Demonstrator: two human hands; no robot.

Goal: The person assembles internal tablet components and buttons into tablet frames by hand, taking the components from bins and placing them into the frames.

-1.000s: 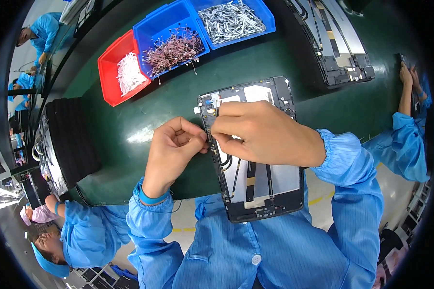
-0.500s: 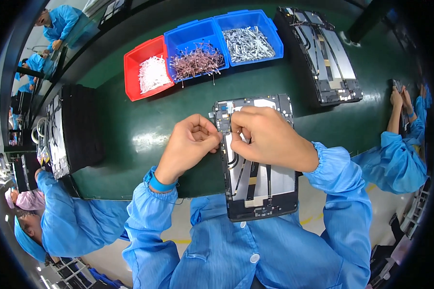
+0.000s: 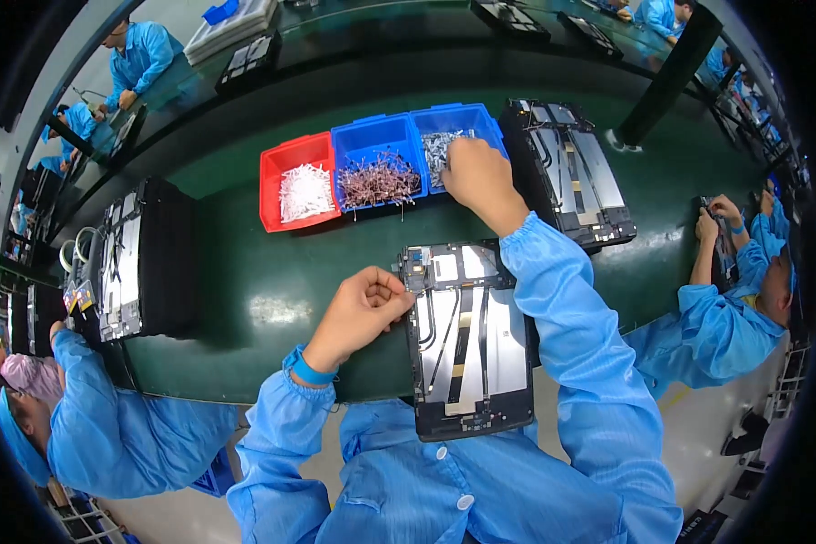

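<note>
An opened tablet (image 3: 508, 349), with its circuit boards, silver plates and dark ribbon cables showing, lies in front of me, its near end reaching past the table edge. At its upper left edge my left hand (image 3: 361, 313) is closed in a pinch, thumb and forefinger together. Whatever is between those fingertips is too small to name. My right hand (image 3: 480, 179) is over the right blue bin (image 3: 490, 118), fingers curled down among small silver-grey pieces (image 3: 437, 145). The fingertips are hidden, so I cannot make out what they grip.
Left of that bin stand a blue bin (image 3: 361, 136) of thin brownish pieces and a red bin (image 3: 270, 195) of white pieces. Stacks of opened tablets rise at right (image 3: 598, 186) and left (image 3: 122, 263). A dark post (image 3: 666, 86) stands beyond. Co-workers sit on both sides.
My right hand has left the tablet and moved forward to the right blue bin. My left hand stays by the tablet's left edge. The view has tilted up, showing more of the far side.
</note>
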